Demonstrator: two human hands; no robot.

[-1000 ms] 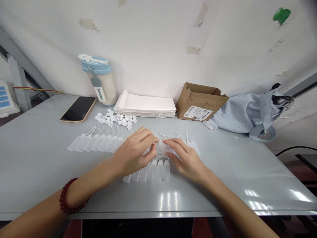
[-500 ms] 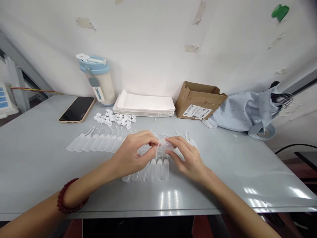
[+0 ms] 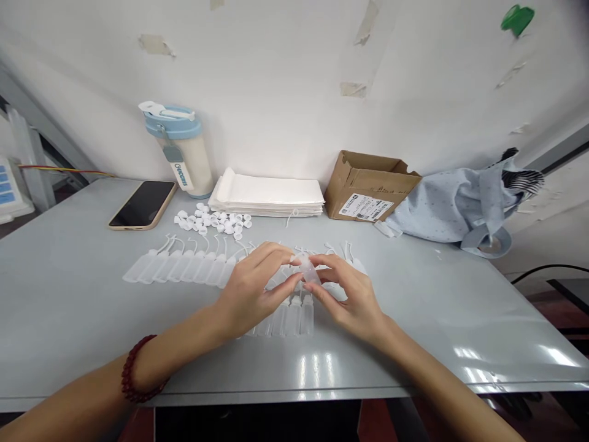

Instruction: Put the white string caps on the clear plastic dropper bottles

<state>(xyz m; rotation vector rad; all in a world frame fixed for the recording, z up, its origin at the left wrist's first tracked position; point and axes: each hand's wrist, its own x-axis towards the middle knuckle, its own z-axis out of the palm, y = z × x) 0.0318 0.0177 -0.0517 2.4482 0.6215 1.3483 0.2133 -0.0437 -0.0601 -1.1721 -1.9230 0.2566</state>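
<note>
A small translucent plastic bottle (image 3: 309, 270) is held tilted above the table between my two hands. My left hand (image 3: 257, 285) is closed, thumb and forefinger at the bottle's neck end; whether a cap or cord is under the fingertips is too small to tell. My right hand (image 3: 347, 291) is closed around the bottle's body. Below my hands lies a row of similar bottles (image 3: 293, 319), partly covered by the left hand. Further left is another row of bottles (image 3: 179, 267) with thin white cords at their necks. More bottles (image 3: 356, 264) show behind the right hand.
Loose white caps (image 3: 214, 220) lie in a pile behind the left row. Along the wall stand a phone (image 3: 142, 204), a tumbler (image 3: 184, 150), a stack of white envelopes (image 3: 269, 195), an open cardboard box (image 3: 368, 184) and a light blue cloth bag (image 3: 446, 202).
The held bottle has turned so that its body slants down to the right. My left fingertips have moved slightly right, onto its neck end, while the right hand keeps its grip.
</note>
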